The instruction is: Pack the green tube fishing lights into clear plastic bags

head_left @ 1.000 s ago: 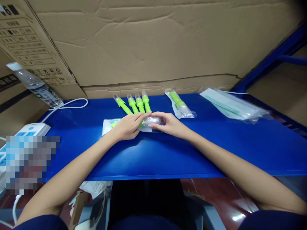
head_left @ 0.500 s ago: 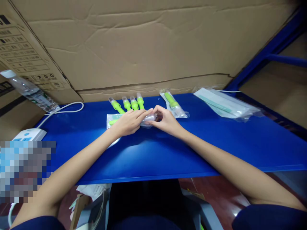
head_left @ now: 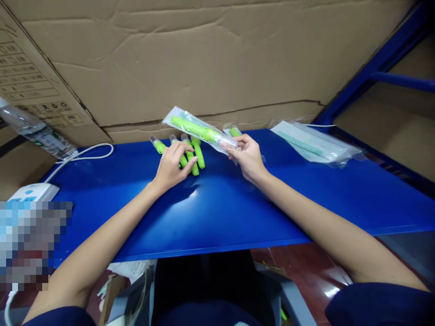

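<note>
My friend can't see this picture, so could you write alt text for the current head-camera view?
A person's right hand holds a plastic packet with a green item inside, above a blue table. The left hand is over loose green items with clear caps, and flat plastic packaging lies farther right.

This looks like a makeshift workshop station: a blue tabletop (head_left: 217, 222) walled on the far side by corrugated cardboard (head_left: 204, 59), a printed carton panel (head_left: 30, 86) far left, a blue metal frame (head_left: 362, 80) at right, a power strip (head_left: 36, 194) at left, and matching lime-green capped tubes (head_left: 199, 156) side by side.
</note>
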{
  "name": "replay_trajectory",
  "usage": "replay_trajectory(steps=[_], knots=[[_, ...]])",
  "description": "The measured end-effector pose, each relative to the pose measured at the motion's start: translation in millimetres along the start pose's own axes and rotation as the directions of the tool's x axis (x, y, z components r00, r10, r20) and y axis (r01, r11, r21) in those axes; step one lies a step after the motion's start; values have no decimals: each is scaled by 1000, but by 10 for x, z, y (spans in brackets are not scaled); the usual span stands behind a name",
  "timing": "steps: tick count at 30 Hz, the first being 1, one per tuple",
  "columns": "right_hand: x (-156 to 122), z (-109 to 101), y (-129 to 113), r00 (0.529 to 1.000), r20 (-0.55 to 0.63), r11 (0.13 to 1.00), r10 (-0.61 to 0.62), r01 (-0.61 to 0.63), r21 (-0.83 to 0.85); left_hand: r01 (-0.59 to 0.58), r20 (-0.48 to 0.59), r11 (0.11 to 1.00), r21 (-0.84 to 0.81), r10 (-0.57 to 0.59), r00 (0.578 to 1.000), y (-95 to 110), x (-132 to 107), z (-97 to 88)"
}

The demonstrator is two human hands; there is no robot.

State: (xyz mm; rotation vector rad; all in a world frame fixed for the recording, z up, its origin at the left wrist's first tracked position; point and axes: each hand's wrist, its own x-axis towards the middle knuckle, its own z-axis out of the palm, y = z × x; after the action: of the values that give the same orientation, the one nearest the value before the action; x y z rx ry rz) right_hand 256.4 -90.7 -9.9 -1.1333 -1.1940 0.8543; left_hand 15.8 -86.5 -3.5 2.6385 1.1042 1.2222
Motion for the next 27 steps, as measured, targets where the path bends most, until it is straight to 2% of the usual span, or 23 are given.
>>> replay_trajectory(steps=[2, 4, 6, 9, 11, 13, 17, 20, 23, 27], knots=[[-63, 59, 2, 1000, 10, 1000, 23, -23, 9, 170, 65, 952, -254, -158, 985, 46, -3, 16], [-140, 131, -1, 999, 34, 999, 43, -43, 13, 331, 181, 798, -504, -277, 944, 83, 5, 32], [-216, 202, -2, 996, 67, 998, 52, -53, 17, 431, 282, 605, -669, -330, 901, 118, 10, 54], [-303, 285, 9, 992, 122, 999, 30, -34, 29, 497, 342, 390, -775, -401, 850, 171, -1, 99], [-338, 319, 26, 987, 160, 1000, -3, -2, 29, 503, 336, 294, -813, -470, 816, 198, -14, 132], [-358, 340, 45, 980, 197, 999, -31, 28, 17, 494, 315, 234, -838, -531, 786, 212, -23, 154], [-384, 353, 63, 955, 292, 998, -57, 62, -7, 493, 278, 244, -835, -587, 760, 195, -7, 133], [-395, 339, 56, 920, 384, 994, -80, 102, -37, 488, 250, 287, -825, -589, 769, 140, 22, 83], [-399, 318, 51, 872, 476, 967, -116, 210, -148, 486, 234, 324, -812, -582, 779, 56, 37, 53], [-404, 298, 53, 853, 506, 912, -123, 299, -282, 505, 232, 383, -774, -570, 788, -34, 33, 47]])
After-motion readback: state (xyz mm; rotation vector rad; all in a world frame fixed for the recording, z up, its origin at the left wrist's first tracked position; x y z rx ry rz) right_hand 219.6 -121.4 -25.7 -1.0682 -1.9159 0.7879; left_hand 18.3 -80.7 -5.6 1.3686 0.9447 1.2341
